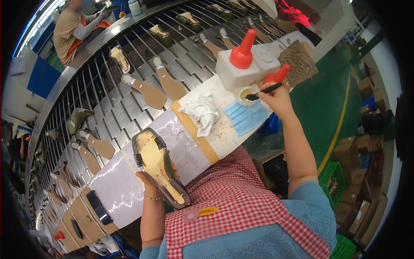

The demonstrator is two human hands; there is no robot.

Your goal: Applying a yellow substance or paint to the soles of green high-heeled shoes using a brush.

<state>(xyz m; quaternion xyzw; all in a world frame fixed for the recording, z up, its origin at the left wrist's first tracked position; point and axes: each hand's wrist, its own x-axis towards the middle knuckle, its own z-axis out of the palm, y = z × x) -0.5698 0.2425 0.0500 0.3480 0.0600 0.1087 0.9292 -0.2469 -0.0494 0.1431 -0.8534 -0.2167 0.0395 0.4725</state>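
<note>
Shoe: held underside up by the left hand, over the glossy pale sheet and in front of the checked apron; its yellowish bottom faces up, ringed by a dark edge with ridged black strips.
Left fingers: wrapped around the shoe from beneath, with digits showing along both edges.
Grip risk: much of that hand is hidden, so I cannot judge its firmness; a loose hold could let the shoe roll or its narrow end rub the apron.
Brush: black, its handle pinched in the fingers of the right hand, its head slanting down to the jar.
Jar: small and white, with yellowish liquid inside; I cannot tell whether the bristles touch its rim.
Tipping risk: a sideways push of the brush could topple the jar, wetting the blue mask just beside it.
Drip risk: an overloaded brush, carried across, could drip on the mask or the crumpled tissue.
Crowding: the white bottle with a red cone cap stands close behind the jar, so a careless wrist could knock it.
Farther out: tan soles lie on the slatted conveyor.
</note>
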